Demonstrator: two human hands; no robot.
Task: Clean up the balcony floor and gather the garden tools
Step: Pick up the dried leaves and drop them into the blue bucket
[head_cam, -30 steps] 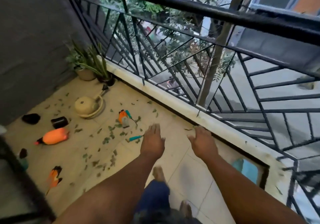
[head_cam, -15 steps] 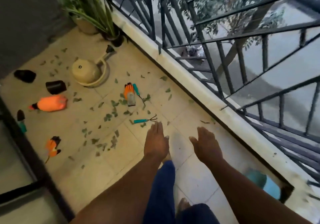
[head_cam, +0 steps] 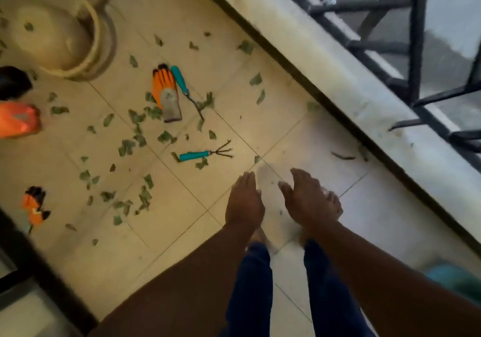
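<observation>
The hand rake (head_cam: 205, 153), teal-handled, lies on the tiled floor (head_cam: 325, 151) among scattered leaves (head_cam: 135, 138), just ahead of the left hand (head_cam: 244, 201). Both arms reach forward and down, backs of hands up. The left hand's fingers are straight and together, empty; the right hand (head_cam: 309, 201) seems loosely relaxed, holding nothing.
</observation>
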